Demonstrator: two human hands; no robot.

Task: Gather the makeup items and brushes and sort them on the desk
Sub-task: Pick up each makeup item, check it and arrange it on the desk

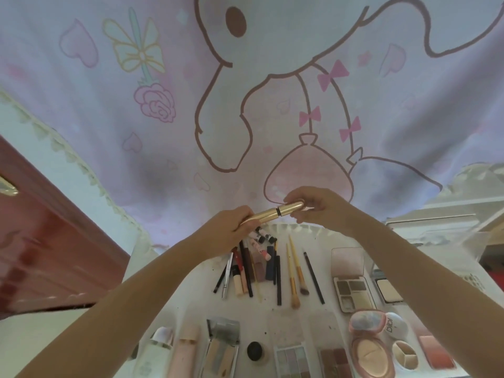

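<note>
Head view: left hand and right hand each grasp one end of a gold mascara tube; a slipped pinch could drop it onto the brushes below.

This looks like a bedroom in a home, at a dressing corner. A large pastel curtain with a cartoon rabbit, hearts, bows and a rose hangs behind the white surface, and a lace trim runs along its edge. On the surface lie many cosmetics: brushes, pencils, open eyeshadow palettes, a powder compact and bottles. At the left stands a reddish wooden door with a metal handle.
</note>
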